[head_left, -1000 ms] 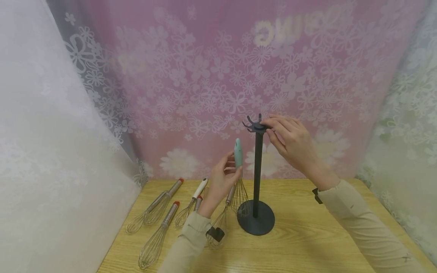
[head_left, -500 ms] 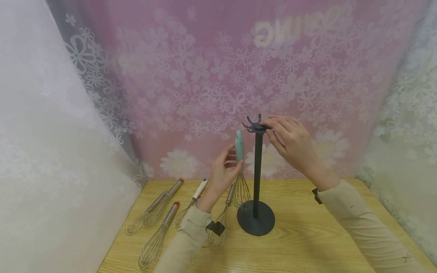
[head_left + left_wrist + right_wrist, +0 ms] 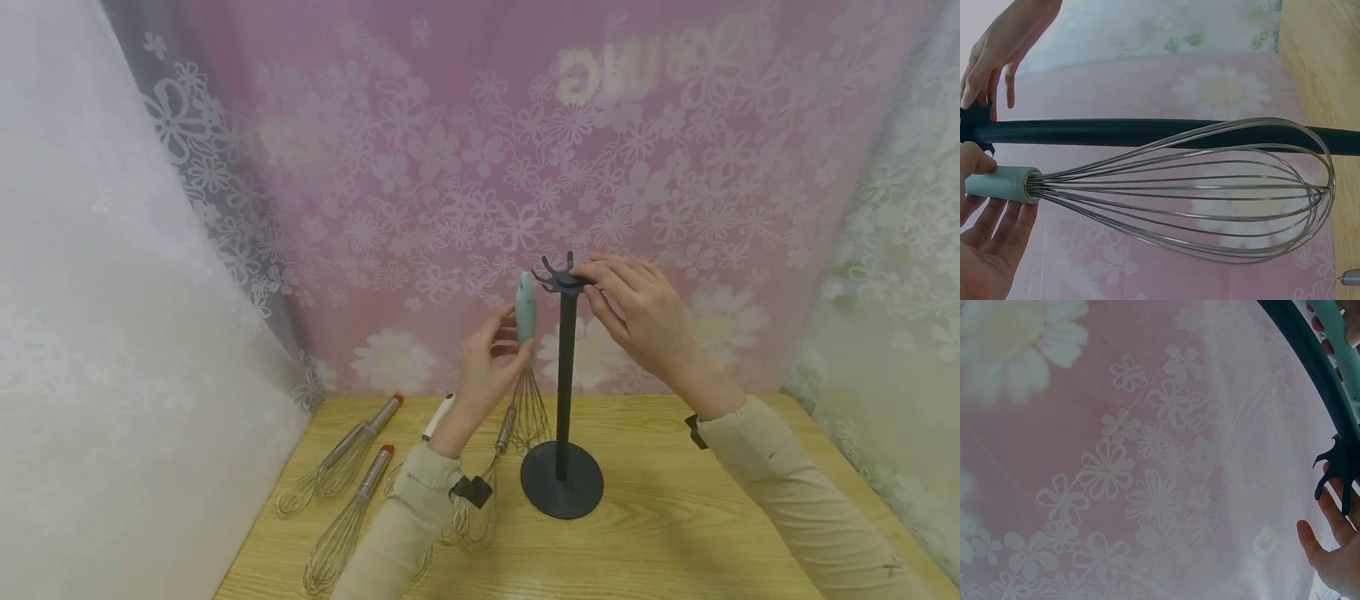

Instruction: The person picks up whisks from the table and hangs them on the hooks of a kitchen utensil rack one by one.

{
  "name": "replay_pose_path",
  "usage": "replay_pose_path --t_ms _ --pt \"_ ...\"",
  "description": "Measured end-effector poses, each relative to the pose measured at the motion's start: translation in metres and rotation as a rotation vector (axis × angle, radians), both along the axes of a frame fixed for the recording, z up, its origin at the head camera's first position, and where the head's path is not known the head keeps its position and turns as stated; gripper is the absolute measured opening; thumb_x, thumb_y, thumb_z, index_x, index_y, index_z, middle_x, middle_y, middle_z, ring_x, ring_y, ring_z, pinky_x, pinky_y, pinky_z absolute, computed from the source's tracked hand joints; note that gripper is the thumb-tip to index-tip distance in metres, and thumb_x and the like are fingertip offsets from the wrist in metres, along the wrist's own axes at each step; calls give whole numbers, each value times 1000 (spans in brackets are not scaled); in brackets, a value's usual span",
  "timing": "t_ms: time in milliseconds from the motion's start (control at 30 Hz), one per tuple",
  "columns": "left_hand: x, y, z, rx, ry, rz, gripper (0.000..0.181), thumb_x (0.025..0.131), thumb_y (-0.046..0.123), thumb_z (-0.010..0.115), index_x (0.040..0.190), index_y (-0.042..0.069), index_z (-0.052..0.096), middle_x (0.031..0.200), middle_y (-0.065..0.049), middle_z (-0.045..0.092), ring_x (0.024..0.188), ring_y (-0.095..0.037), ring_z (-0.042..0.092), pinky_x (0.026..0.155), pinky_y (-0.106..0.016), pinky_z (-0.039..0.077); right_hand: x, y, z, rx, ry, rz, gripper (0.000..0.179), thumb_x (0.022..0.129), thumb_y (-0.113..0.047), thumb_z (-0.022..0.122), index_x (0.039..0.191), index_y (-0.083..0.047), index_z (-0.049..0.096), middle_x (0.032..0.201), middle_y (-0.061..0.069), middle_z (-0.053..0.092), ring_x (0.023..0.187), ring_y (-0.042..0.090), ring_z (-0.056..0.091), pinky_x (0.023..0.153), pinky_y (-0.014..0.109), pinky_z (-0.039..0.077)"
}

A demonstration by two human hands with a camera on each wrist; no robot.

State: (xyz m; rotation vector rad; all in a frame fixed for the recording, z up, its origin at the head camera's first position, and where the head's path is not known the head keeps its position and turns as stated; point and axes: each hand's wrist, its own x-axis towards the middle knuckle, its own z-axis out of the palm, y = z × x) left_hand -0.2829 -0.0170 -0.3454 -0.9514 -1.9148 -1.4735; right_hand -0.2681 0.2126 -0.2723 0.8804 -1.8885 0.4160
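A balloon whisk with a mint-green handle (image 3: 526, 321) hangs upright, wires down, from my left hand (image 3: 480, 367), whose thumb and fingers grip the handle. It is off the table, just left of a black stand (image 3: 567, 375) with a round base and a crown of curved hooks. In the left wrist view the whisk's wires partly overlap the stand's post. The handle's tip is level with the hooks and a little to their left. My right hand (image 3: 637, 308) rests its fairly straight fingers on the stand's top from the right; the thumb (image 3: 1309, 544) stands apart from the hooks.
Several whisks lie on the wooden table (image 3: 660, 500) at left, among them a red-tipped one (image 3: 376, 469), a white-handled one (image 3: 437, 417) partly behind my left arm, and a metal-handled one (image 3: 506, 429) beside the stand's base. A pink flowered curtain (image 3: 450, 167) hangs behind.
My left hand has raised the green-handled whisk, bringing the handle's tip from below the hooks up to their level. My right hand stays on the stand's top.
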Motion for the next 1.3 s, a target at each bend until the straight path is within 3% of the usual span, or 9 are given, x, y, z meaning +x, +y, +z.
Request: replay_pose_path --t_ms 200,400,567,700,833,1300 --pt "1 -1 8 4 8 4 51 92 1 71 140 -1 55 113 -21 68 95 -36 70 80 -32 63 0 -1 0 -12 11 7 41 110 -36 45 125 -5 68 121 16 70 119 36 63 99 55 48" --pt "-2 -2 13 5 33 -15 51 92 0 71 140 0 56 112 -22 69 94 -34 71 78 -34 63 0 -1 0 -14 15 10 26 104 -18 59 124 -5 68 121 16 71 119 37 63 101 55 48" --pt "-2 -3 17 -24 36 1 51 92 2 70 141 -2 55 113 -23 68 94 -35 71 78 -37 63 0 -1 1 -10 10 2 27 98 -11 65 124 -5 68 121 16 70 118 37 63 101 55 48" --pt "-3 -4 20 -43 35 14 52 91 4 68 140 -2 55 113 -24 68 93 -36 71 77 -37 64 1 -1 0 -7 4 -6 28 105 -22 58 124 -4 68 122 17 70 118 37 63 101 56 48" --pt "-4 -5 22 -68 43 44 52 90 4 69 140 -1 56 113 -22 69 92 -34 71 76 -29 63 1 -1 0 -7 2 -5 27 102 -17 62 125 -4 68 122 17 70 118 37 63 101 56 48" --pt "-3 -8 24 -112 41 65 54 90 4 69 142 3 57 116 -18 70 93 -29 71 77 -31 63 0 0 0 1 -7 -18 34 108 -29 51 125 -4 68 123 18 69 119 37 62 101 56 47"
